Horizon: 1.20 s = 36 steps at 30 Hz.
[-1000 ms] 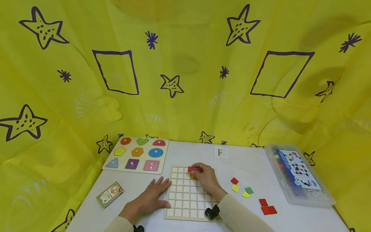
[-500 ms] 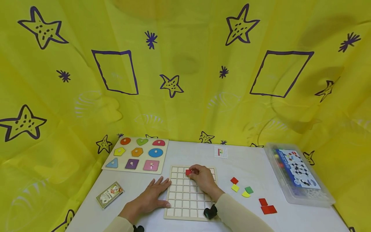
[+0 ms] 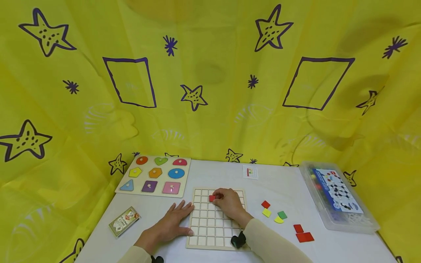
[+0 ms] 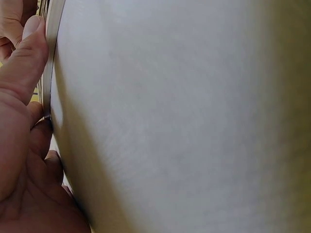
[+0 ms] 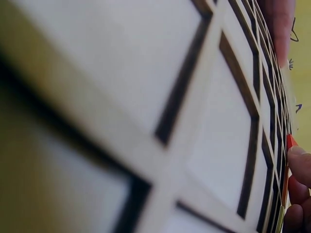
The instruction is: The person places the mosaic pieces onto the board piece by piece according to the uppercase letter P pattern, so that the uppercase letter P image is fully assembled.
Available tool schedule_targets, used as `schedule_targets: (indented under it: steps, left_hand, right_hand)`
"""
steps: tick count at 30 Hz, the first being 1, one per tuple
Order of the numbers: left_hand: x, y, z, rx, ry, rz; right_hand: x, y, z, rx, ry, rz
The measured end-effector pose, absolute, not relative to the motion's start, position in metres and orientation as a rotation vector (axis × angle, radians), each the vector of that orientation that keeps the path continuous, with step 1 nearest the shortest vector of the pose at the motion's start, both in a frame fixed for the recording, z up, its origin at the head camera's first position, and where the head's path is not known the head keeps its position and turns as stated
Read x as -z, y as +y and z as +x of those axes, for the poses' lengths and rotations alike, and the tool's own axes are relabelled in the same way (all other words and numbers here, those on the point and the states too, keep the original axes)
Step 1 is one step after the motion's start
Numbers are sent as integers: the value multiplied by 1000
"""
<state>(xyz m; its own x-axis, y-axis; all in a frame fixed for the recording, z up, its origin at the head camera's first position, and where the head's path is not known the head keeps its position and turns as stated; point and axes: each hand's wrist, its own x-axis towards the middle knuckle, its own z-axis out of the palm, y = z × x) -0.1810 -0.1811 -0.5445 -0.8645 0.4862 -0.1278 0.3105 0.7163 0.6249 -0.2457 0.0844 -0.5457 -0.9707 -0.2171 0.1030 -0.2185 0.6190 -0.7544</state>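
Note:
A pale wooden grid board (image 3: 215, 248) with square cells lies in front of me. My right hand (image 3: 230, 203) reaches over its upper part and pinches a red square tile (image 3: 212, 198) between thumb and fingers, close over the second row of cells. In the right wrist view, the red tile (image 5: 290, 141) shows at the thumb tip, and slivers of an orange tile (image 5: 285, 187) and a yellow-green tile (image 5: 280, 221) show below it on the board. My left hand (image 3: 169, 223) lies with spread fingers along the board's left edge, thumb and fingertips touching it.
Loose red, yellow and green tiles (image 3: 282, 214) lie right of the board, with more red tiles (image 3: 304, 237) nearer. A clear plastic box (image 3: 348, 223) stands at far right. A shape puzzle (image 3: 154, 175), a playing-card box (image 3: 124, 221) and a pattern card (image 3: 250, 172) surround the board.
My right hand has carried the red tile toward me and slightly left over the board. An orange tile seen beneath the fingers earlier is now hidden in the head view. The left hand stays put.

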Motion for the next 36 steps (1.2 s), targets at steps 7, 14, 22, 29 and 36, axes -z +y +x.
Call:
schedule_targets:
  steps: [7,14,22,29,36]
  left_hand:
    - [544,-181,-181,-885,2644,624]
    - [545,-181,-181,-878,2642,620]
    - [543,-181,-180,-891,2631,609]
    - [543,-181,-180,-894,2628,610]
    - [543,-180,-181,-901,2625,607]
  right_hand:
    - [546,84,-246,-1214,-2821,465]
    - [547,84,-246,-1207,-2826,457]
    - [550,86,-246,-1375,-2782,408]
    - [549,86,-247,-1483,-2750,362]
    - [542,89,-246,-1606,-2706,304]
